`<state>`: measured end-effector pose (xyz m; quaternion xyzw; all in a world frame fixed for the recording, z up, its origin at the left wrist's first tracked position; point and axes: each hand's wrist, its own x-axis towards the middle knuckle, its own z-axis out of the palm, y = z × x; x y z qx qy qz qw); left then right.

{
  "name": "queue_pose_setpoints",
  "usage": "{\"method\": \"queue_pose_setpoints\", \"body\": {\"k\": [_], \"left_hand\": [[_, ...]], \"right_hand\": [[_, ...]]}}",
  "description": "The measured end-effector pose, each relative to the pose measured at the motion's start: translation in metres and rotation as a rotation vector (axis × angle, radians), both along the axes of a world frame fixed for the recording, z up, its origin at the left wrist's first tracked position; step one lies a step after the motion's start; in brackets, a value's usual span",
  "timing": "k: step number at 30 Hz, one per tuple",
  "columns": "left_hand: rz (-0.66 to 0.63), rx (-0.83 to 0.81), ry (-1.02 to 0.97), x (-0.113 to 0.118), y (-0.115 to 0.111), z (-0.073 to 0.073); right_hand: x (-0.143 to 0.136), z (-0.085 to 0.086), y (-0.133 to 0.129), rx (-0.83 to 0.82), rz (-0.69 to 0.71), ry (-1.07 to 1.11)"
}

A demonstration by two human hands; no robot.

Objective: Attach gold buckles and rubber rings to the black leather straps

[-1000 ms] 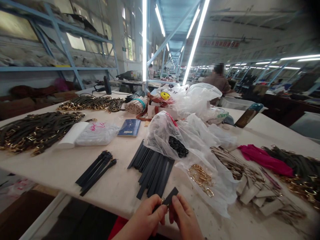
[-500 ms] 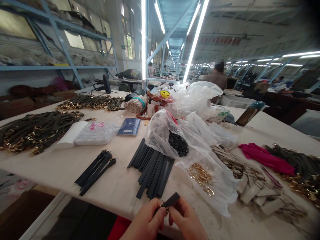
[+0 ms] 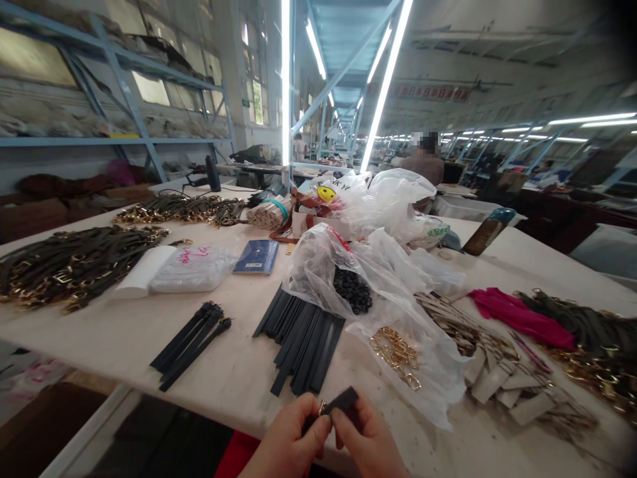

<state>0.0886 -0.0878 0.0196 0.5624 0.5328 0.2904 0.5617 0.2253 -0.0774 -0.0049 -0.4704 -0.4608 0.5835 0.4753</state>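
Observation:
At the table's front edge, my left hand (image 3: 294, 433) is closed, pinching a dark strap near a small gold-coloured buckle (image 3: 322, 407). My right hand (image 3: 365, 435) grips the same dark strap (image 3: 344, 399) from the other side, thumb against it; one end sticks up above the fingers. Much of the strap is hidden by the hands. Just beyond lies a pile of flat black strips (image 3: 303, 342). Gold buckles (image 3: 395, 358) rest on clear plastic to the right, and black loops (image 3: 352, 290) sit in a plastic bag. Straps with loops (image 3: 192, 342) lie to the left.
Piles of dark straps with gold hardware (image 3: 74, 262) cover the table's left. A blue booklet (image 3: 256, 257) and a plastic packet (image 3: 194, 269) lie mid-table. Beige straps (image 3: 507, 378), a pink cloth (image 3: 520, 317) and a bottle (image 3: 489, 231) are at right. A person (image 3: 423, 162) is farther back.
The view has shifted slightly. The gold-coloured metal that showed below the fingertips is now mostly hidden, and the hands stay closed on the strap.

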Motion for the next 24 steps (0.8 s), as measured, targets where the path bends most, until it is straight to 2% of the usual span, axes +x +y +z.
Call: {"method": "queue_pose_setpoints", "body": {"k": [2, 4, 7, 9, 11, 13, 15, 16, 18, 20, 22, 24], "left_hand": [[0.003, 0.034, 0.012, 0.0, -0.002, 0.002], [-0.002, 0.048, 0.027, -0.002, -0.003, 0.002], [-0.009, 0.035, 0.052, -0.008, 0.002, -0.001], [-0.013, 0.029, 0.082, -0.011, 0.008, -0.002], [-0.014, 0.029, 0.1, -0.012, 0.016, -0.003], [-0.003, 0.051, 0.101, -0.011, 0.024, -0.002], [-0.059, 0.079, 0.099, -0.009, 0.032, -0.002], [-0.1, 0.09, 0.1, -0.007, 0.036, -0.002], [-0.144, 0.085, 0.1, -0.004, 0.044, -0.004], [-0.105, 0.064, 0.085, -0.002, 0.051, -0.007], [-0.058, 0.053, 0.069, -0.001, 0.058, -0.01], [-0.057, 0.049, 0.042, 0.0, 0.063, -0.013]], "right_hand": [[0.002, 0.002, 0.003, -0.085, 0.108, 0.043], [0.001, 0.002, 0.003, -0.08, 0.117, 0.011], [-0.002, 0.0, -0.001, 0.134, -0.039, -0.185], [-0.002, -0.001, -0.003, 0.256, -0.088, -0.279], [0.002, 0.0, -0.001, 0.236, -0.014, -0.297], [0.009, 0.004, 0.009, 0.14, 0.137, -0.283], [0.02, 0.012, 0.028, 0.098, 0.278, -0.281], [0.027, 0.017, 0.042, 0.113, 0.293, -0.304], [0.04, 0.026, 0.077, 0.201, 0.193, -0.437], [0.05, 0.032, 0.117, 0.324, -0.027, -0.722], [0.056, 0.03, 0.153, 0.367, -0.112, -0.798], [0.057, 0.023, 0.177, 0.375, -0.151, -0.826]]}}
